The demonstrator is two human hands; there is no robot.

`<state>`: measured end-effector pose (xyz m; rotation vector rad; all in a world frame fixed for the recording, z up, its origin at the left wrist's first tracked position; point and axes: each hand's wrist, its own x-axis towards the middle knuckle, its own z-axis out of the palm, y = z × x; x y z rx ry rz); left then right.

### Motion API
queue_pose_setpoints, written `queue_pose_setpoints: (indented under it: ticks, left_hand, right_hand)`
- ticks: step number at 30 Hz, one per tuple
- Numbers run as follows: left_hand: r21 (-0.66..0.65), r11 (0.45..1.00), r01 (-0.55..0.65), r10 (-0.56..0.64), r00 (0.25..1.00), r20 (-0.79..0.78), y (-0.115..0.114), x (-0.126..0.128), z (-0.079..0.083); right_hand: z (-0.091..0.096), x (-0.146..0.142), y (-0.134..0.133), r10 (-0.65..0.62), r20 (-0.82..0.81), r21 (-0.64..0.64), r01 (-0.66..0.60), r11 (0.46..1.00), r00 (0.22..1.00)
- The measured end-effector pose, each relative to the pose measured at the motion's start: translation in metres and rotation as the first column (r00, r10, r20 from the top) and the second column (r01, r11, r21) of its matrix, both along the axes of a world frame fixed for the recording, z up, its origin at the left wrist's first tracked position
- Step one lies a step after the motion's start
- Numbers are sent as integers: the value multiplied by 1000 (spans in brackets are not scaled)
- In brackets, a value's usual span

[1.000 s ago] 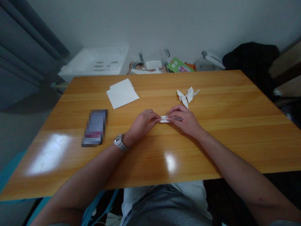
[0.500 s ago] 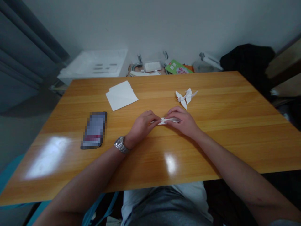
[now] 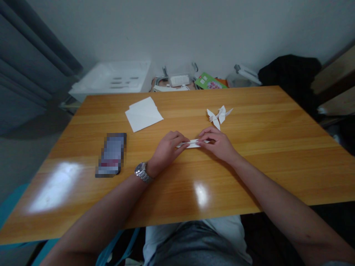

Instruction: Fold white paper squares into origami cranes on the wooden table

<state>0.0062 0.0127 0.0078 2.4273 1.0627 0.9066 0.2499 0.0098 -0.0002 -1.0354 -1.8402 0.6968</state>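
Note:
A narrow piece of folded white paper lies low on the wooden table, between my two hands. My left hand, with a metal watch at the wrist, pinches the paper's left end. The right end is between the thumb and fingers of my right hand. My fingers cover both ends, so the full folded shape is partly hidden. Just beyond my right hand rest white folded paper cranes, close together.
White paper sheets lie at the back left, with a blurred-out phone nearer on the left. Behind the table's far edge stand a white tray-like container, a green booklet and a dark bundle.
The flap of paper under my right hand has been laid flatter, and more of the white strip shows between my hands. My right fingers have shifted slightly; the view has tilted a little.

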Motion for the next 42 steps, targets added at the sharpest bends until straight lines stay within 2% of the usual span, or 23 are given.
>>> queue_pose_setpoints:
  ticks: [7, 15, 20, 24, 28, 34, 37, 40, 42]
  left_hand:
    - [-51, 999, -17, 18, 1000, 22, 1, 0, 2]
    - [-33, 999, -12, 12, 1000, 1, 1, 1, -1]
    - [-6, 998, 65, -65, 997, -35, 1, -2, -3]
    - [9, 986, 166, -165, 983, -84, 1, -3, -3]
    - [-41, 986, 164, -166, 985, -48, 0, -3, -2]
    - [-170, 978, 124, -118, 992, 45, 1, -2, -4]
    - [-220, 971, 98, -93, 995, 33, 2, -2, -5]
    - [-215, 974, 63, -62, 998, 9, 3, 0, -7]
    - [-186, 982, 41, -45, 999, -17, 4, 1, -8]
  right_hand:
    - [-1, 1, 0, 14, 9, -48, -13, 999, 1000]
    - [-4, 2, 2, -5, 6, -69, 5, 998, 1000]
    - [-5, 5, 4, -5, 3, -97, 6, 995, 1000]
    - [-5, 6, 5, 17, 23, -192, -12, 981, 1000]
    - [-4, 6, 1, 33, 48, -304, -17, 953, 998]
    - [0, 0, -4, 85, 83, -236, -64, 970, 993]
    - [2, -2, -4, 126, 156, -117, -108, 987, 980]
    - [0, -5, -3, 139, 227, 10, -145, 989, 964]
    - [-2, -6, -2, 139, 242, 44, -154, 987, 960]
